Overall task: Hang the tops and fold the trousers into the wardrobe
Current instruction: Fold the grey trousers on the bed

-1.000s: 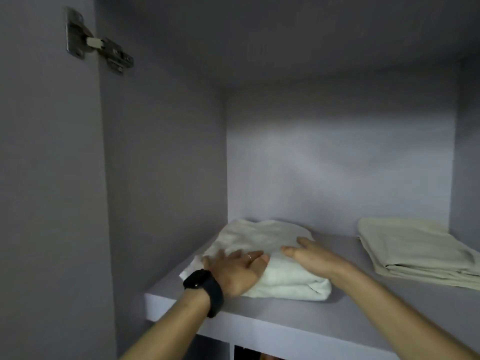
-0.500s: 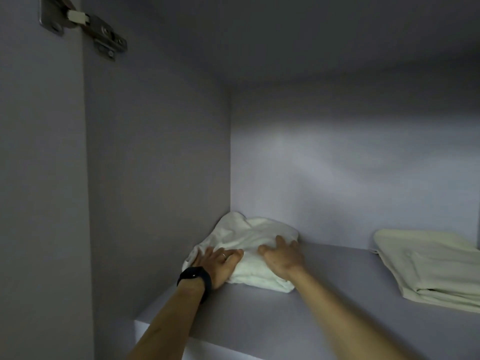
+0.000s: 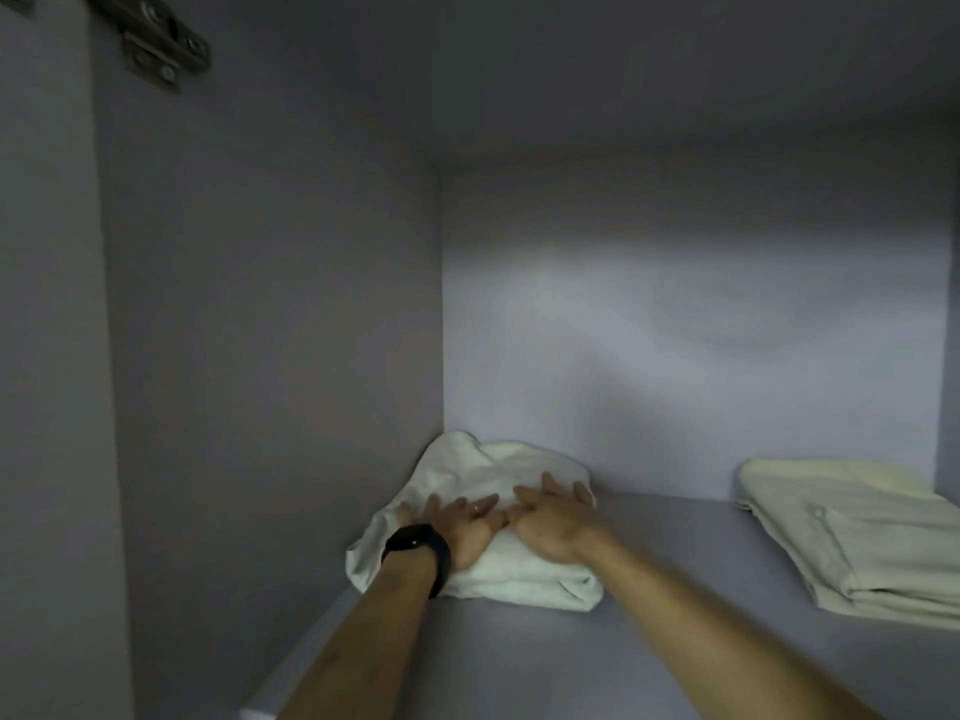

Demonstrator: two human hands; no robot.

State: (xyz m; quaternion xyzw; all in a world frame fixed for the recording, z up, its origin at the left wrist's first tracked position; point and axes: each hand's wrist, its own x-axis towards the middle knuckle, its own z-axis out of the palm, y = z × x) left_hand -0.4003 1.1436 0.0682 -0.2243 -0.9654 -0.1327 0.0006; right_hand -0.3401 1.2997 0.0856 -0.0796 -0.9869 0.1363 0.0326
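1. The wardrobe [image 3: 946, 314] is pale lilac-grey inside.
2. Its left side wall [image 3: 270, 330] lies in shadow.
3. A soft patch of light falls on the back wall [image 3: 675, 330].
4. A metal hinge [image 3: 161, 44] sits top left.
5. The shelf [image 3: 670, 522] is smooth; the top panel [image 3: 623, 70] is dark.

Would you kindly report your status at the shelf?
Left hand and right hand pressing flat on white folded garment at left rear corner of shelf. Cream folded garment lies apart, right. Nothing in the way.
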